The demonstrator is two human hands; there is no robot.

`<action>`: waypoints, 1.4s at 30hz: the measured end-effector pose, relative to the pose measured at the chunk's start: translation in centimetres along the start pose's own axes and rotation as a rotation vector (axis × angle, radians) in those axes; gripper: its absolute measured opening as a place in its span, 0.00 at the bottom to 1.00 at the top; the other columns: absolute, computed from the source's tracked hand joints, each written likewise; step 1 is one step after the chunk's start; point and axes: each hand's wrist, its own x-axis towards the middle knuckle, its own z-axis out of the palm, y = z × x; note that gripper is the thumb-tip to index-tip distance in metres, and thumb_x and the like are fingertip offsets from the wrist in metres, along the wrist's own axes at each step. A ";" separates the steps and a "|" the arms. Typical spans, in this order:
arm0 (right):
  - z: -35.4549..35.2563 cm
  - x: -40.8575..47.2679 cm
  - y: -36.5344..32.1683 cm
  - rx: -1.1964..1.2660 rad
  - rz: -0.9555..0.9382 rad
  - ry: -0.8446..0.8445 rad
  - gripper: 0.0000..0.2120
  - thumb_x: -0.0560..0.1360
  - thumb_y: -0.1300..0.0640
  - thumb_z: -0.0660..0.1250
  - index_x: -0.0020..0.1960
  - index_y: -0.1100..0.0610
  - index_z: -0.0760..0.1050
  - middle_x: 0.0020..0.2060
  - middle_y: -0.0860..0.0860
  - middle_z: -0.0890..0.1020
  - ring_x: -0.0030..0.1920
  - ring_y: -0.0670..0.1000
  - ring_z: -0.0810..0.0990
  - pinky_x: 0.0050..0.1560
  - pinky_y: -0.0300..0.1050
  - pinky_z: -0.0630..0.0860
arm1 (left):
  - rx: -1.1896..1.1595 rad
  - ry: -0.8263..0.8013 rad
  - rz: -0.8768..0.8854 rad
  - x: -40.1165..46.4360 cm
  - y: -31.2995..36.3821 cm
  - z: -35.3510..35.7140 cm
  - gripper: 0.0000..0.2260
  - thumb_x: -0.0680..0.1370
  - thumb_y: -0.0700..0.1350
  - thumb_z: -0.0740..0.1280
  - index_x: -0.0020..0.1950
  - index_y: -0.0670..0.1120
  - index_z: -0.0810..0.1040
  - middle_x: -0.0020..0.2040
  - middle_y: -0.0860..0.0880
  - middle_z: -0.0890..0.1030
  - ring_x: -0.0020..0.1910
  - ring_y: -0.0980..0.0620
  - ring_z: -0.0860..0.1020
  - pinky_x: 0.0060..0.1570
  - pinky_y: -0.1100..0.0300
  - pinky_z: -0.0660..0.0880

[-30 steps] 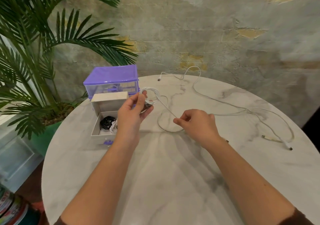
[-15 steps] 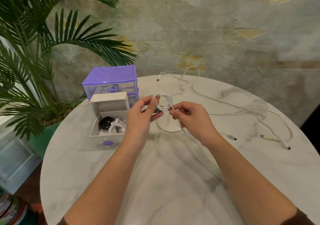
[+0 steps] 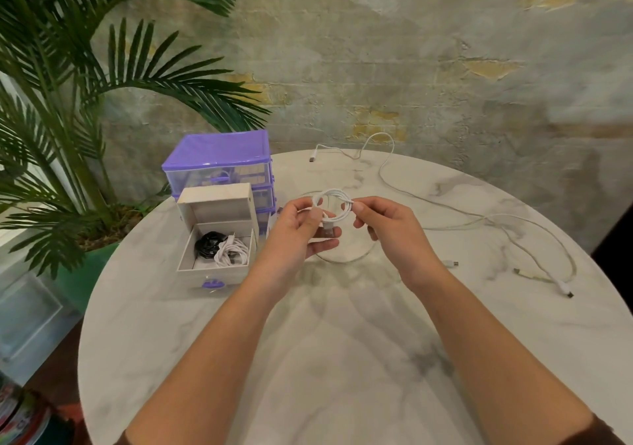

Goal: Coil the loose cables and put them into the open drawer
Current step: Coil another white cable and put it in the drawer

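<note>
I hold a small white cable coil (image 3: pixel 334 205) above the table between both hands. My left hand (image 3: pixel 301 232) pinches its left side and plug end, and my right hand (image 3: pixel 387 229) pinches its right side. A loose loop of the same cable (image 3: pixel 346 259) lies on the table below, its plug (image 3: pixel 454 263) trailing to the right. The open white drawer (image 3: pixel 212 266) stands left of my hands and holds a black coil (image 3: pixel 207 243) and a white coil (image 3: pixel 232 254). A long loose white cable (image 3: pixel 493 220) sprawls over the right and far side.
The purple drawer unit (image 3: pixel 219 158) stands behind the open drawer on the round marble table (image 3: pixel 329 359). A potted palm (image 3: pixel 68 136) fills the left side beyond the table's edge. A rough wall (image 3: pixel 411 68) rises close behind the table.
My right hand came left from the table up to my left hand, bringing another loop of cable onto the coil. The slack on the table has shortened.
</note>
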 end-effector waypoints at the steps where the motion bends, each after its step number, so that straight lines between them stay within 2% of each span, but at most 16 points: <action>1: 0.0 0.0 0.0 -0.015 -0.005 0.015 0.08 0.79 0.55 0.65 0.50 0.56 0.83 0.31 0.45 0.76 0.29 0.40 0.69 0.37 0.35 0.66 | 0.022 -0.035 -0.007 -0.1 0.0 0.0 0.10 0.83 0.40 0.58 0.64 0.44 0.69 0.48 0.46 0.81 0.39 0.53 0.83 0.42 0.59 0.81; 6: 0.0 -0.1 0.0 -0.097 -0.037 0.053 0.08 0.77 0.57 0.67 0.42 0.55 0.82 0.26 0.44 0.75 0.29 0.41 0.71 0.36 0.34 0.68 | 0.209 -0.129 -0.006 -0.2 0.1 -0.4 0.15 0.81 0.38 0.62 0.67 0.48 0.70 0.52 0.39 0.82 0.44 0.50 0.82 0.47 0.52 0.82; 11: -0.1 -0.3 0.2 -0.283 -0.066 0.033 0.07 0.73 0.55 0.68 0.39 0.52 0.83 0.31 0.56 0.78 0.33 0.47 0.71 0.38 0.45 0.68 | 0.340 -0.021 -0.001 -0.1 -0.3 -0.8 0.06 0.78 0.45 0.68 0.53 0.47 0.79 0.44 0.47 0.85 0.42 0.54 0.83 0.43 0.55 0.82; 14: -0.4 -0.4 0.0 -0.347 -0.069 -0.006 0.07 0.72 0.53 0.68 0.38 0.51 0.83 0.26 0.45 0.73 0.29 0.45 0.67 0.34 0.43 0.65 | 0.417 0.027 0.035 0.3 -0.5 -1.2 0.03 0.76 0.47 0.70 0.47 0.48 0.82 0.39 0.50 0.85 0.41 0.56 0.81 0.41 0.59 0.80; 16: -0.5 -0.5 -0.2 -0.357 -0.066 -0.041 0.07 0.73 0.53 0.68 0.39 0.50 0.83 0.25 0.44 0.74 0.30 0.45 0.68 0.35 0.42 0.66 | 0.458 0.005 0.041 0.3 -0.4 -1.5 0.02 0.76 0.46 0.71 0.45 0.51 0.83 0.36 0.53 0.84 0.38 0.59 0.80 0.38 0.65 0.79; 18: -0.8 -0.5 -0.2 -0.336 -0.065 -0.094 0.08 0.74 0.55 0.67 0.40 0.50 0.83 0.31 0.47 0.81 0.35 0.47 0.75 0.40 0.44 0.70 | 0.480 -0.008 0.036 0.3 -0.4 -1.6 0.03 0.76 0.46 0.71 0.48 0.50 0.85 0.37 0.53 0.84 0.37 0.59 0.79 0.36 0.68 0.77; 20: -0.9 -0.5 -0.2 -0.310 -0.063 -0.142 0.10 0.73 0.57 0.64 0.43 0.48 0.84 0.42 0.55 0.84 0.44 0.55 0.79 0.47 0.48 0.73 | 0.482 0.023 0.051 0.5 -0.3 -1.7 0.05 0.75 0.46 0.72 0.49 0.48 0.85 0.37 0.51 0.84 0.38 0.57 0.79 0.35 0.67 0.77; 22: -0.9 -0.6 -0.3 -0.260 -0.067 -0.168 0.13 0.72 0.59 0.60 0.47 0.49 0.83 0.46 0.52 0.85 0.51 0.51 0.80 0.52 0.44 0.73 | 0.467 0.089 0.086 0.6 -0.2 -1.8 0.05 0.75 0.46 0.71 0.48 0.48 0.85 0.37 0.52 0.84 0.37 0.57 0.79 0.35 0.66 0.78; 24: -0.9 -0.5 -0.3 -0.233 -0.062 -0.160 0.15 0.75 0.64 0.58 0.48 0.52 0.82 0.50 0.48 0.82 0.54 0.44 0.77 0.51 0.37 0.70 | 0.434 0.165 0.131 0.8 -0.1 -1.9 0.04 0.76 0.45 0.71 0.47 0.48 0.85 0.35 0.55 0.84 0.36 0.60 0.79 0.36 0.65 0.78; 27: -1.3 0.0 0.5 -0.318 -0.076 -0.118 0.14 0.77 0.62 0.57 0.48 0.50 0.80 0.50 0.47 0.77 0.56 0.46 0.72 0.56 0.42 0.66 | 0.376 0.302 0.188 0.9 0.2 -2.4 0.03 0.77 0.46 0.70 0.46 0.51 0.84 0.36 0.55 0.84 0.33 0.61 0.78 0.35 0.65 0.79; 29: -1.6 0.3 1.3 -0.456 -0.095 -0.108 0.11 0.77 0.58 0.59 0.47 0.46 0.79 0.47 0.45 0.74 0.55 0.46 0.70 0.62 0.47 0.64 | 0.353 0.366 0.206 1.0 0.4 -2.7 0.05 0.77 0.48 0.70 0.49 0.49 0.84 0.38 0.54 0.84 0.32 0.62 0.78 0.36 0.65 0.79; 32: -2.2 0.5 2.1 -0.644 -0.097 -0.127 0.09 0.75 0.58 0.64 0.46 0.44 0.77 0.47 0.41 0.72 0.53 0.45 0.69 0.61 0.45 0.64 | 0.358 0.421 0.242 0.9 0.6 -2.8 0.08 0.77 0.49 0.69 0.50 0.47 0.85 0.40 0.53 0.85 0.34 0.60 0.79 0.39 0.62 0.80; 35: -2.6 0.8 2.7 -0.682 -0.054 -0.175 0.11 0.76 0.60 0.64 0.45 0.46 0.80 0.47 0.44 0.72 0.47 0.45 0.72 0.49 0.37 0.68 | 0.342 0.467 0.266 0.9 0.6 -3.1 0.10 0.77 0.51 0.69 0.52 0.47 0.85 0.39 0.54 0.85 0.35 0.57 0.78 0.39 0.61 0.79; 37: -2.8 1.0 2.9 -0.703 -0.035 -0.182 0.10 0.78 0.60 0.65 0.47 0.48 0.82 0.46 0.47 0.73 0.41 0.43 0.73 0.42 0.34 0.68 | 0.341 0.498 0.270 1.1 0.6 -3.4 0.09 0.77 0.52 0.70 0.50 0.50 0.86 0.36 0.56 0.84 0.32 0.59 0.75 0.38 0.62 0.76; 39: -2.8 1.0 2.8 -0.657 -0.042 -0.144 0.08 0.78 0.58 0.67 0.50 0.49 0.83 0.45 0.48 0.76 0.40 0.44 0.75 0.42 0.35 0.69 | 0.375 0.501 0.270 1.1 0.5 -3.7 0.09 0.76 0.54 0.70 0.49 0.51 0.86 0.30 0.60 0.81 0.29 0.63 0.73 0.39 0.63 0.72; 42: -2.6 0.9 2.0 -0.352 -0.050 -0.029 0.06 0.77 0.59 0.69 0.50 0.51 0.84 0.39 0.48 0.81 0.37 0.46 0.76 0.44 0.36 0.73 | 0.407 0.448 0.264 0.9 0.6 -3.4 0.10 0.75 0.53 0.71 0.50 0.49 0.86 0.38 0.59 0.84 0.38 0.65 0.79 0.47 0.65 0.75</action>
